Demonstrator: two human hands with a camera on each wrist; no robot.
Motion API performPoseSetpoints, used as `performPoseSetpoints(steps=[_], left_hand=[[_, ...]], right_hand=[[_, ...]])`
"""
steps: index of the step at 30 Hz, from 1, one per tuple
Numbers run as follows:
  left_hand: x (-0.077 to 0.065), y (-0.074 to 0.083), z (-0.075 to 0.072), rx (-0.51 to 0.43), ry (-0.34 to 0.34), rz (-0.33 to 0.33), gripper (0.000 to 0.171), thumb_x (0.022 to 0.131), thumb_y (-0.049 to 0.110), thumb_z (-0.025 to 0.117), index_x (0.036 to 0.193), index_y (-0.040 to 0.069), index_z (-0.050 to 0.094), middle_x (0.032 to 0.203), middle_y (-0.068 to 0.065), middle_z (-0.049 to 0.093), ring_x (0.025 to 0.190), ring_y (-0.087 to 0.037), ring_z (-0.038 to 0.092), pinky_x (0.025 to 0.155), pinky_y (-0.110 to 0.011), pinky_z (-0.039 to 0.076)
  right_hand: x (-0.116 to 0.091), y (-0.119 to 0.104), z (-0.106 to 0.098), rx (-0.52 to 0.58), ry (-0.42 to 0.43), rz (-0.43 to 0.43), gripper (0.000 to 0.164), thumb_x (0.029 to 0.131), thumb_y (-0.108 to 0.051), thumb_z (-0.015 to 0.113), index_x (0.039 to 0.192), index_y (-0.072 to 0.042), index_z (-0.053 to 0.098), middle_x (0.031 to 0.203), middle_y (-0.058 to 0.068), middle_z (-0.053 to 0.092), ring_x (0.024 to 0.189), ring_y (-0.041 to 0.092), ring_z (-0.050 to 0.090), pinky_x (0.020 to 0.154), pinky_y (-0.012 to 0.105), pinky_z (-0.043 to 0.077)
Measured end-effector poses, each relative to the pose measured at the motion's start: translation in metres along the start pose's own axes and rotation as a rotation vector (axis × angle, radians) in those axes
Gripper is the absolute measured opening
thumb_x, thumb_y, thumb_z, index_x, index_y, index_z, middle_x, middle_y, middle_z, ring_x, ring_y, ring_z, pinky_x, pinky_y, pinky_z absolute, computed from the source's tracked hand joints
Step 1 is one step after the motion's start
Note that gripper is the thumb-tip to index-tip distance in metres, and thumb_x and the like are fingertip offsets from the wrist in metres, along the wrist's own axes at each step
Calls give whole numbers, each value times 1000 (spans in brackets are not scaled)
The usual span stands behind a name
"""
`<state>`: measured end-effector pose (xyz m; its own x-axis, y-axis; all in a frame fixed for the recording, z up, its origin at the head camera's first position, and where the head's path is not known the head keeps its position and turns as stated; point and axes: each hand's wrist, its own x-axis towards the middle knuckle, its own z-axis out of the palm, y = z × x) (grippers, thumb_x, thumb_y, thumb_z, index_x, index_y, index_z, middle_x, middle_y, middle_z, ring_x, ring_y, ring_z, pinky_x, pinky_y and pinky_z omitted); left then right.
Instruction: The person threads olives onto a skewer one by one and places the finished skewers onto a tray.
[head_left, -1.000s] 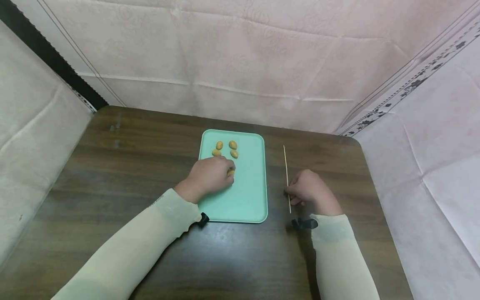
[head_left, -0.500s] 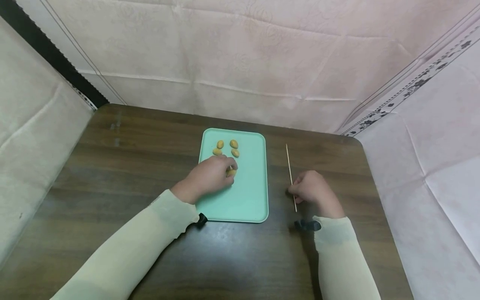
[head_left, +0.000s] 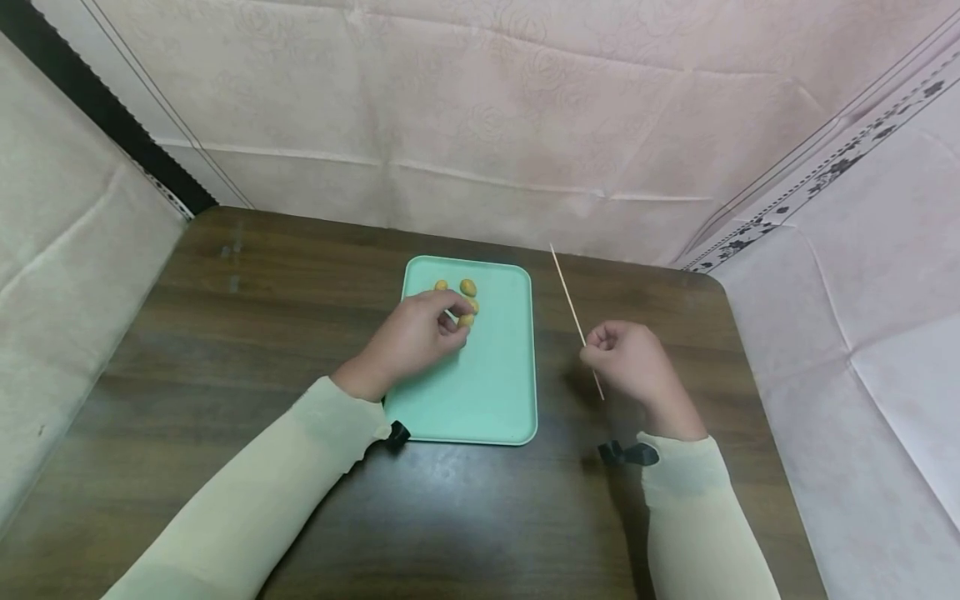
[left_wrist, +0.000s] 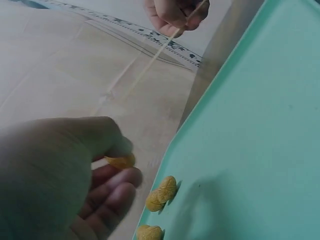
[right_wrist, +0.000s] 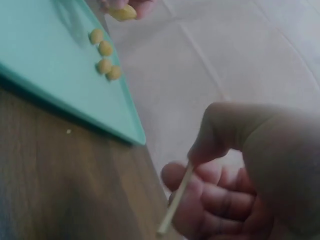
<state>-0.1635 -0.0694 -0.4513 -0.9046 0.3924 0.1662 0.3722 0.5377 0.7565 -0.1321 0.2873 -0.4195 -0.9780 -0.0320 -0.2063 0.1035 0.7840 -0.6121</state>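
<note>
My left hand (head_left: 405, 337) is raised over the mint-green tray (head_left: 487, 392) and pinches a small yellow oval piece (left_wrist: 121, 161), like a dried fruit, between thumb and fingertips. Several more of these yellow pieces (right_wrist: 105, 48) lie at the tray's far end, some partly hidden by that hand in the head view. To the right of the tray, my right hand (head_left: 633, 362) holds a thin wooden skewer (head_left: 567, 293) between thumb and fingers, lifted above the table. Its long end slants up and away to the left; a short end (right_wrist: 175, 206) sticks out below the fingers.
A brown wooden table (head_left: 225, 400) lies under everything, with pale patterned cloth (head_left: 480, 125) behind it and at both sides. A tiny pale speck (right_wrist: 69, 131) is on the table beside the tray. Dark straps (head_left: 628, 454) sit at the wrists.
The left hand has lifted the yellow piece from the tray. The right hand has raised the skewer off the table, and its far tip has swung to the left.
</note>
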Motion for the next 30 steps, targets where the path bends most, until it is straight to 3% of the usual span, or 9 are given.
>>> performPoseSetpoints(steps=[8,16,25,30], left_hand=[[-1,3,-9,-206,135,-43,24,101,11,84,124,15,79,121,-1,82,98,-14,80,87,-29,68],[-2,4,-18,-326,235,-146,29,100,17,87,128,19,78,122,0,79,102,-16,78,84,-21,65],[-2,3,-24,-395,271,-233,34,101,23,88,133,21,77,127,-1,76,109,-15,78,83,-18,64],[-1,2,-25,-418,283,-246,34,102,24,87,134,22,78,128,-1,77,110,-15,78,83,-18,64]], right_hand=[[-9,-17,4,151,33,-65,8,100,-17,68,106,-13,72,91,9,68,78,27,61,61,35,53],[-17,-23,11,158,83,-269,5,103,-13,71,103,-9,73,86,7,67,76,27,62,61,29,51],[-21,-23,14,109,91,-411,9,100,-8,75,105,-15,77,82,-1,69,71,22,61,60,29,51],[-22,-24,15,102,102,-487,8,99,-8,77,105,-13,79,79,-5,67,68,16,60,59,27,51]])
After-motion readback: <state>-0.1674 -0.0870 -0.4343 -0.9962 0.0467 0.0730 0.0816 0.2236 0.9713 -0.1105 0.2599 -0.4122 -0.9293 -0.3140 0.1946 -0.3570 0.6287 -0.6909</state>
